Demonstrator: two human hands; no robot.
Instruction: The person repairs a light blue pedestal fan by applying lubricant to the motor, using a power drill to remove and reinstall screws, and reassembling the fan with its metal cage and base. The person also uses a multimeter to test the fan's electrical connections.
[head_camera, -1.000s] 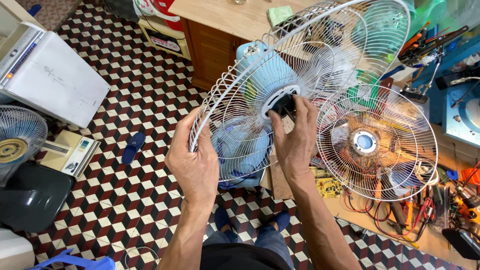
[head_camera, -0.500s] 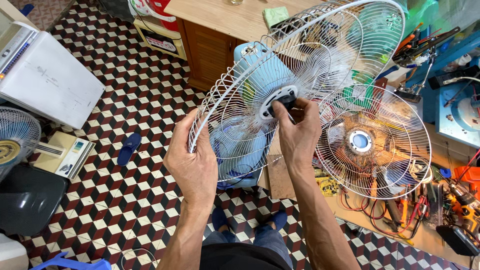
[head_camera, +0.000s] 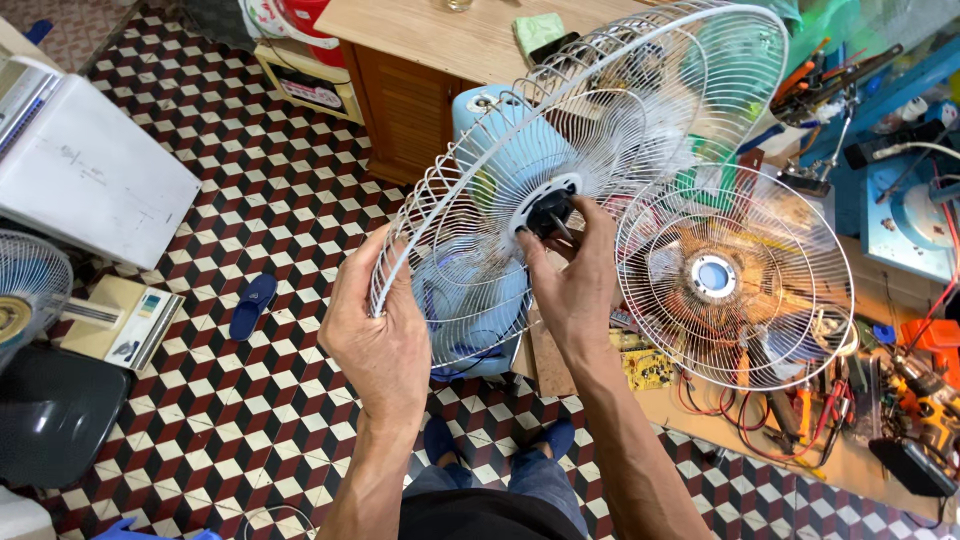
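The left hand (head_camera: 385, 340) grips the lower rim of the white wire fan guard (head_camera: 480, 200), held tilted above the checkered floor (head_camera: 250, 200). The right hand (head_camera: 578, 285) pinches the black hub nut (head_camera: 547, 212) at the guard's centre, apparently around the shaft. A second guard (head_camera: 735, 280) lies just right.

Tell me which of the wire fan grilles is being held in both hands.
The large white grille with the black hub: the left hand grips its rim and the right hand is at its centre. The smaller grille, with a blue centre, rests untouched to the right.
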